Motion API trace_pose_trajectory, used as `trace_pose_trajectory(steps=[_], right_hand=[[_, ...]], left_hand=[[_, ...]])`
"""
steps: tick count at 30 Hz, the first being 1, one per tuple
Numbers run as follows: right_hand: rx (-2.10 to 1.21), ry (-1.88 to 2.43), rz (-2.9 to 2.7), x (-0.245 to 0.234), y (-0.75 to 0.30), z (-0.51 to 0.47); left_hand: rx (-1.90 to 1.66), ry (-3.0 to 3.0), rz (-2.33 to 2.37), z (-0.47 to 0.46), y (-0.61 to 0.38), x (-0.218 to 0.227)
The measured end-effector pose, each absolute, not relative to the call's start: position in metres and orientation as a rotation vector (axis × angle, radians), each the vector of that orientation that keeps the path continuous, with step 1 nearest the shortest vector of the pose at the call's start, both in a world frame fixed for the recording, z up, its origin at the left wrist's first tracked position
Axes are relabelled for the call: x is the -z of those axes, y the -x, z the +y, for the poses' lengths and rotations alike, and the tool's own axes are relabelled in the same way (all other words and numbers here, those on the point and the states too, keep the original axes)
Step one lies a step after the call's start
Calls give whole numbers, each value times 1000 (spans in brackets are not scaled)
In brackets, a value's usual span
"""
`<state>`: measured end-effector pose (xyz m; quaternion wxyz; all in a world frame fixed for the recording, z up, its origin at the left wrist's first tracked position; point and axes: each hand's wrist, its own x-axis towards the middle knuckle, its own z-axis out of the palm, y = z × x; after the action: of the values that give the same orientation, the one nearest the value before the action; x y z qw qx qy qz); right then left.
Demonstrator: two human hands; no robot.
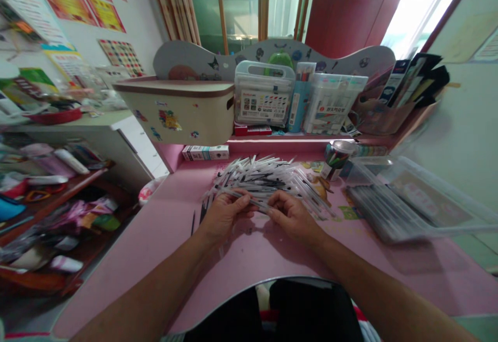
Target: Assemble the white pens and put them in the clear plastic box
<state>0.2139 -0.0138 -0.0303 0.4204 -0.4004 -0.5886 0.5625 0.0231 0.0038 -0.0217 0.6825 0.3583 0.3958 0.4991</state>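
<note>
A heap of clear-barrelled pens (268, 176) lies on the pink desk (163, 238) in front of me. My left hand (223, 215) and my right hand (290, 216) rest at the near edge of the heap, fingers curled. Between them they pinch one pen (254, 202), held across from hand to hand. A few loose dark refills (199, 216) lie just left of my left hand.
A clear plastic tray (392, 212) with pens laid in rows sits at the right, a clear lid (436, 196) behind it. A pen cup (335, 159), a small carton (205, 152), a cream storage box (179, 111) and marker cases (264, 95) line the back. Cluttered shelves (50, 191) stand left.
</note>
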Motion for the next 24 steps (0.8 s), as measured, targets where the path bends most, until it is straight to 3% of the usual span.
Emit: trace_pose_trajectory(steps=[24], right_hand=[[-1644,893,-1441,32,-218,-10]], left_hand=[[-1160,-1041,878,-2,-28,9]])
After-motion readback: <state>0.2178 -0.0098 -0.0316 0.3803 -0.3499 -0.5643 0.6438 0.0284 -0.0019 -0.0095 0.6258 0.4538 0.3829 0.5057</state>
